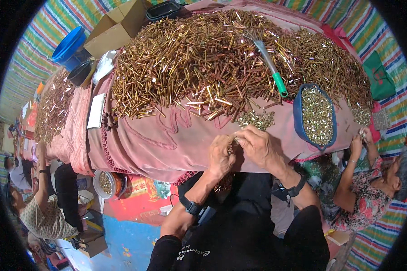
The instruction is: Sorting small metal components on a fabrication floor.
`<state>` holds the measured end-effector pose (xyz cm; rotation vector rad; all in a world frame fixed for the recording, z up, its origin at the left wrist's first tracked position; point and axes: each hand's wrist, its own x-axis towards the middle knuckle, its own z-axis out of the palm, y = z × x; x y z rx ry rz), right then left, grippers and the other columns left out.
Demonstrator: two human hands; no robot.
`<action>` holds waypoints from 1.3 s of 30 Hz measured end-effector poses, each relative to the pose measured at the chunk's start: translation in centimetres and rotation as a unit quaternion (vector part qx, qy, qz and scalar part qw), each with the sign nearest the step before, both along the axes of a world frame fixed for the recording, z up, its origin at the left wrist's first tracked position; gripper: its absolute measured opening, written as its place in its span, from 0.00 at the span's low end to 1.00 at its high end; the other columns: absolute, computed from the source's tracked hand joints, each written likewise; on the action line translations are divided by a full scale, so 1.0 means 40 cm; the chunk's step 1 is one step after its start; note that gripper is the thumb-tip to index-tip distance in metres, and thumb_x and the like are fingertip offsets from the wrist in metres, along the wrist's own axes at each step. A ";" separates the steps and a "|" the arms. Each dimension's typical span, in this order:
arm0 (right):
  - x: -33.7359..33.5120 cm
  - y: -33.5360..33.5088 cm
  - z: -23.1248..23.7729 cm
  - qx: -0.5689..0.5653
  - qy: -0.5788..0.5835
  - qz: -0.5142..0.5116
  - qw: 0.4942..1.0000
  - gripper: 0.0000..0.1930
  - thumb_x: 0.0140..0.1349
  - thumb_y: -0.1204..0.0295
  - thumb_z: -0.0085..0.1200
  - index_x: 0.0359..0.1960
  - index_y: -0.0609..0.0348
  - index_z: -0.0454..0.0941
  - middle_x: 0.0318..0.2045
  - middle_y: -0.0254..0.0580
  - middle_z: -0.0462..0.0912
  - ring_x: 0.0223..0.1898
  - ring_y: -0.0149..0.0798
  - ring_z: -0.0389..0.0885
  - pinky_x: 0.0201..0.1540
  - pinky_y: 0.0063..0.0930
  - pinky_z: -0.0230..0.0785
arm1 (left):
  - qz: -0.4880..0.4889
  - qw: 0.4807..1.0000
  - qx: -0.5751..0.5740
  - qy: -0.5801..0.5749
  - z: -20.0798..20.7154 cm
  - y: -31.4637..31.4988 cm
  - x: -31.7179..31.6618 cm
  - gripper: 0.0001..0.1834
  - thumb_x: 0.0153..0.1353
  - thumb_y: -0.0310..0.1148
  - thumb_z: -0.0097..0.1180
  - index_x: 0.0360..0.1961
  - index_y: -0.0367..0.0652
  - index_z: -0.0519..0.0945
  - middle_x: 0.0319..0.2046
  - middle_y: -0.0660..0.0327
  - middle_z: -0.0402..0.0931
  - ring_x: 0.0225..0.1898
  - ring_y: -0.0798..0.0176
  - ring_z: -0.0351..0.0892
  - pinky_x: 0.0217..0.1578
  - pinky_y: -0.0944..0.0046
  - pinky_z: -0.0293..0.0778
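Observation:
My left hand (221, 156) is closed around a small bundle of copper-coloured metal rods, probably bolts; their ends (231, 147) show beside its fingers. Close against it, my right hand (256, 145) is pinched at the fingertips, but what lies in the pinch is too small to make out. Just beyond both hands, a little heap of small shiny metal pieces (256, 119) rests on the pink cloth (190, 156). A large mound of the copper-coloured rods (190, 63) covers the far part of the cloth. More rods (224, 183) show below my left hand.
To the right stands a blue basin (297, 115) of small metal pieces. A green-handled tool (279, 84) lies on the mound. Far left are a cardboard box (108, 40), a blue bucket (70, 47) and a dark bowl (80, 73). Co-workers sit at right (366, 194) and left (45, 217).

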<state>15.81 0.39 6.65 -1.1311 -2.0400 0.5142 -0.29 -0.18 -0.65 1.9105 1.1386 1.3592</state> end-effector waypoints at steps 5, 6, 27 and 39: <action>0.008 -0.001 -0.005 -0.057 0.025 -0.023 0.998 0.09 0.58 0.76 0.62 0.40 0.63 0.80 0.31 0.46 0.80 0.32 0.44 0.82 0.33 0.33 0.73 | -0.010 1.000 -0.007 0.004 0.009 0.000 -0.002 0.22 0.43 0.23 0.53 0.44 0.39 0.80 0.30 0.51 0.75 0.33 0.43 0.75 0.35 0.52 0.72; 0.005 -0.003 -0.001 -0.057 0.025 -0.023 0.998 0.09 0.58 0.76 0.62 0.40 0.63 0.80 0.31 0.46 0.80 0.32 0.44 0.82 0.33 0.33 0.73 | -0.010 1.000 -0.005 0.003 0.010 0.004 -0.003 0.20 0.44 0.23 0.54 0.43 0.38 0.80 0.29 0.51 0.75 0.33 0.44 0.75 0.35 0.52 0.72; 0.012 0.015 0.001 -0.112 0.042 -0.025 0.993 0.11 0.55 0.70 0.69 0.34 0.63 0.82 0.30 0.42 0.79 0.28 0.34 0.79 0.31 0.30 0.71 | -0.015 1.000 0.005 -0.012 -0.008 0.004 -0.006 0.10 0.51 0.23 0.58 0.37 0.38 0.81 0.27 0.53 0.75 0.31 0.48 0.77 0.33 0.56 0.73; 0.003 0.008 0.012 -0.092 0.051 -0.018 0.994 0.11 0.58 0.68 0.68 0.32 0.62 0.81 0.25 0.42 0.76 0.28 0.35 0.78 0.31 0.30 0.70 | -0.042 0.999 -0.016 -0.029 -0.010 0.007 -0.016 0.08 0.54 0.29 0.59 0.35 0.38 0.80 0.26 0.53 0.75 0.29 0.47 0.76 0.30 0.55 0.71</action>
